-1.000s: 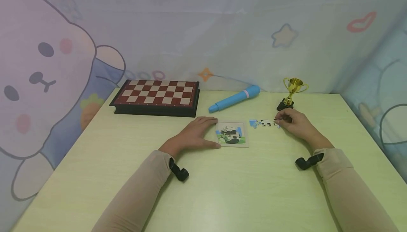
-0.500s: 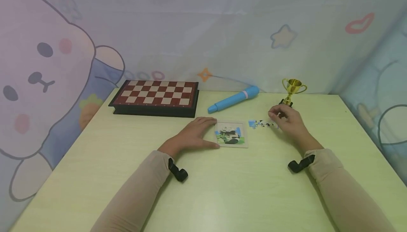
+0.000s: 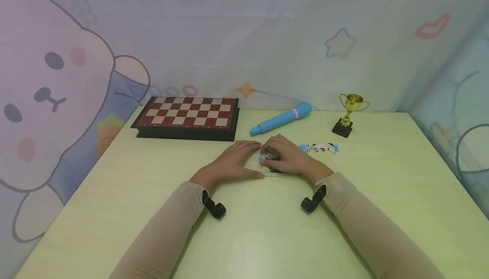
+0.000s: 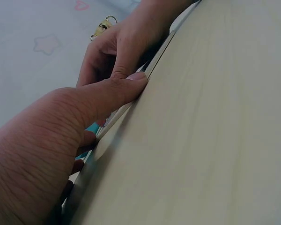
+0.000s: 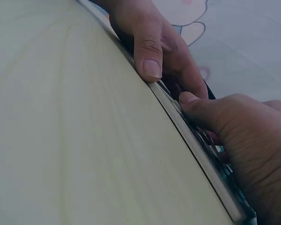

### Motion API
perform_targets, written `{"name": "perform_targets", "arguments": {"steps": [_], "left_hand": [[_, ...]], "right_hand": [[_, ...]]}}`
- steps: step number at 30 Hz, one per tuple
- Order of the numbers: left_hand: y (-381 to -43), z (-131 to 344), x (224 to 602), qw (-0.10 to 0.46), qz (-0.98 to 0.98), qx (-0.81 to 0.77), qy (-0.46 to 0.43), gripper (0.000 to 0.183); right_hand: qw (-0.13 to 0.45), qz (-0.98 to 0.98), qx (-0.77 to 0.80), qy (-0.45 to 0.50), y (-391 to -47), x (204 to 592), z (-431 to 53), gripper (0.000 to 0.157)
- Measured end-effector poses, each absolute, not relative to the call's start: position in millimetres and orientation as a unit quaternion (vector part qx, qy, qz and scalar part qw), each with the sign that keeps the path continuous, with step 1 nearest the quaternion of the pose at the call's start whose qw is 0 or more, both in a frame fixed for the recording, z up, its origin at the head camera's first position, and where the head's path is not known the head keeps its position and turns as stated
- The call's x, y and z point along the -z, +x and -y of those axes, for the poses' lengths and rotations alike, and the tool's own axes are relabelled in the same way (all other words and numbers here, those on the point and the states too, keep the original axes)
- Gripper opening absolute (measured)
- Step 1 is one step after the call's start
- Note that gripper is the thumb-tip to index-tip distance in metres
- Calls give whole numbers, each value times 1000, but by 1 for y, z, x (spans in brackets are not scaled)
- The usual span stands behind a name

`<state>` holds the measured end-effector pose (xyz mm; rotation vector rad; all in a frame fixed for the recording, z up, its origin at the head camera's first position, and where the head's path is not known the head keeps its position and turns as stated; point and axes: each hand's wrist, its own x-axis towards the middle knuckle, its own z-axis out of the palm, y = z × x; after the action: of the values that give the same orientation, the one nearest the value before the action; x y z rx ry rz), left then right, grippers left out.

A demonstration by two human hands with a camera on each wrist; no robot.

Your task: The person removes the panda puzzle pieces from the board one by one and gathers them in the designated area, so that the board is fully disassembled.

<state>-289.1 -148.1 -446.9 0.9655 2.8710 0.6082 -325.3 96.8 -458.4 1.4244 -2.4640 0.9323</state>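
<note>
I have the left hand [image 3: 233, 163] spread against the left edge of the flat, pale-rimmed picture puzzle [image 3: 280, 175] and the right hand [image 3: 288, 156] curled over it, whether pinching I cannot tell, the left-to-right row of blue, white and black pieces [image 3: 319, 147] lying just far-right of that nearer hand.

Frame [image 3: 280, 175] left of puzzle pieces [image 3: 321, 147]; chessboard [image 3: 187, 112] behind, far left.

Head view: soft, even, moderately bright light; diffuse glare on the near middle of the pale yellow-green, wood-grained surface [image 3: 244, 228]. Wrist views: dimmer, cooler, bluish cast; soft-edged dark shadow at lower left of the left one, printed pastel fabric backdrop [image 4: 18, 84] out of focus in both. Small blue, white and black puzzle pieces [image 3: 319, 147], head view: fine detail unresolved.
</note>
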Motion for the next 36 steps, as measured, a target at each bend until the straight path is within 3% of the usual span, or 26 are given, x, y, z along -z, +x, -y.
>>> {"name": "perform_targets", "arguments": {"steps": [13,27,36], "left_hand": [[-289,147,447,30,-929,-197,311,98],[-288,147,446,36,-929,-198,311,98],[-289,148,446,29,-929,-194,314,97]], "right_hand": [[68,830,-307,460,-321,457,-100,19],[56,834,-322,444,-320,457,-100,25],[80,811,-324,481,-320,457,-101,20]]}}
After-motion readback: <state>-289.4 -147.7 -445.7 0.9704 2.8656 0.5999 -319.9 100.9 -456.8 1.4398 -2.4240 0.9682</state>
